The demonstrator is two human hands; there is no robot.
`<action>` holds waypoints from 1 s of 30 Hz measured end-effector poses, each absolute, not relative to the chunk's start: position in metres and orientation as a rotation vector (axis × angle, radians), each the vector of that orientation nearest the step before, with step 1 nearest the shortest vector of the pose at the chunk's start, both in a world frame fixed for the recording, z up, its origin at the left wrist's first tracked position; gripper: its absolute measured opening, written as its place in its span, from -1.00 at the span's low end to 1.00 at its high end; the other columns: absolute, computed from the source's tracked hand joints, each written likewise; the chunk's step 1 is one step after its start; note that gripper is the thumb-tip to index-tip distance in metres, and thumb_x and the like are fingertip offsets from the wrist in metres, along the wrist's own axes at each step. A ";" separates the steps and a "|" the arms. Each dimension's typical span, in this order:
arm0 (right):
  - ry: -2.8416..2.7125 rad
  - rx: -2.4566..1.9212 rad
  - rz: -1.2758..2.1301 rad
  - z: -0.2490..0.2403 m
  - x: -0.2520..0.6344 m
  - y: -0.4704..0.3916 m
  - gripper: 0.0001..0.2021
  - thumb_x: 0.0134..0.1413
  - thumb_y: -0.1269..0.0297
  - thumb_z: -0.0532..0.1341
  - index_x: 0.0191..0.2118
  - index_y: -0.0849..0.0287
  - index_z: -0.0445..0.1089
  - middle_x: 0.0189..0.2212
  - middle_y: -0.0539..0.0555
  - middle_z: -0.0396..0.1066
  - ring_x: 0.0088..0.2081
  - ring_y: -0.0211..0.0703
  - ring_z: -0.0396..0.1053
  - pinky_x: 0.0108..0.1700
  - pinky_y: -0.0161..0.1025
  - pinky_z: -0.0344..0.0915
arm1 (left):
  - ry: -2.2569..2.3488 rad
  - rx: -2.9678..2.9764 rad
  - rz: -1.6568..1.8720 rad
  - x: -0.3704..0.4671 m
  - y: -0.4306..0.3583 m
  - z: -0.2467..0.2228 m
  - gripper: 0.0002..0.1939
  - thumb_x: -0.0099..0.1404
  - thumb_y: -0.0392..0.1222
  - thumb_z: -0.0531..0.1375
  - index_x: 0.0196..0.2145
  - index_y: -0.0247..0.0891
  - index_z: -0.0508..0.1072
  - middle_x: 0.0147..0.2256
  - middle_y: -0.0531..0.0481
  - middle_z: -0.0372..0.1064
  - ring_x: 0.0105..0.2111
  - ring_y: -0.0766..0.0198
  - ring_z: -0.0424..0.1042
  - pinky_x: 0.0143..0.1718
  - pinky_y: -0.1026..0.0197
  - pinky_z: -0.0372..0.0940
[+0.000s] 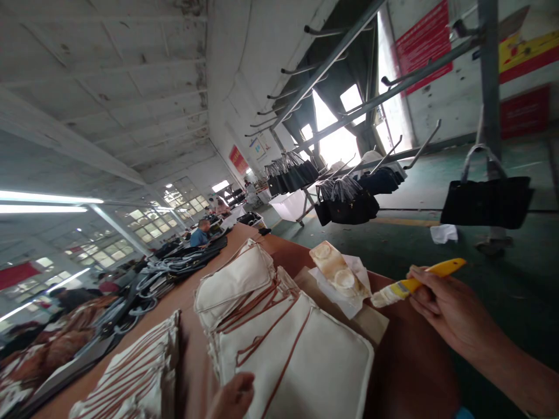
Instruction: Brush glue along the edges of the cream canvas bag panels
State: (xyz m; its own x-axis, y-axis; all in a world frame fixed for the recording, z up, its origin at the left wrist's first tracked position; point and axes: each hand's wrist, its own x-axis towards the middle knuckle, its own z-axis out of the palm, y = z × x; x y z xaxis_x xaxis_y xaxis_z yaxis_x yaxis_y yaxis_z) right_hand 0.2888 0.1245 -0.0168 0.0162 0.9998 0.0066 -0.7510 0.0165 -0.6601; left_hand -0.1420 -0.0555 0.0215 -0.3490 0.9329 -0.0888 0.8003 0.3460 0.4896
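A yellow-handled brush (pixel 410 284) with pale bristles is held in my right hand (pixel 441 302), its tip close to a glue-smeared container (pixel 338 271) on white paper. My left hand (pixel 233 397) is at the bottom, by the near edge of a stack of cream fabric pieces (pixel 318 361) with brown edging; its fingers look curled, and whether they grip anything is hidden. More cream pieces (pixel 236 279) lie folded behind, and another bundle (pixel 135 372) sits to the left.
The brown table (pixel 192 355) runs away into the room. Dark bags with grey handles (pixel 174 265) lie along its left side. A metal rack with hooks (pixel 371 105) and hanging black bags (pixel 347 203) stands beyond the right edge. A person in blue (pixel 200 235) sits farther back.
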 end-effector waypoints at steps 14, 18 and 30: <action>-0.678 -0.712 1.561 -0.026 0.236 0.096 -0.72 0.03 0.08 0.37 -0.38 0.18 0.38 -0.68 -0.12 0.10 -0.67 -0.37 -0.07 -0.67 -0.40 -0.09 | 2.368 1.523 0.473 -0.050 0.075 -0.040 -0.60 0.29 0.09 0.01 -0.41 -0.29 0.41 -0.37 -0.23 0.45 -0.27 -0.02 0.41 -0.22 0.06 0.19; -0.742 -0.728 1.579 -0.035 0.226 0.097 -0.71 0.10 0.05 0.32 -0.38 0.18 0.34 -0.66 -0.13 0.10 -0.66 -0.37 -0.05 -0.65 -0.40 -0.10 | 2.116 1.421 0.602 -0.042 0.074 -0.035 -0.61 0.25 0.07 0.06 -0.34 -0.33 0.46 -0.42 -0.08 0.44 -0.38 0.15 0.39 -0.33 0.19 0.22; -0.877 -0.709 1.522 -0.014 0.222 0.109 -0.70 0.13 0.04 0.27 -0.28 0.19 0.32 -0.68 -0.14 0.09 -0.65 -0.32 -0.02 -0.64 -0.37 -0.10 | 1.322 1.038 0.908 -0.004 0.023 -0.016 -0.44 -0.08 0.14 0.37 -0.18 -0.27 0.56 -0.42 -0.02 0.48 -0.46 0.28 0.37 -0.44 0.30 0.21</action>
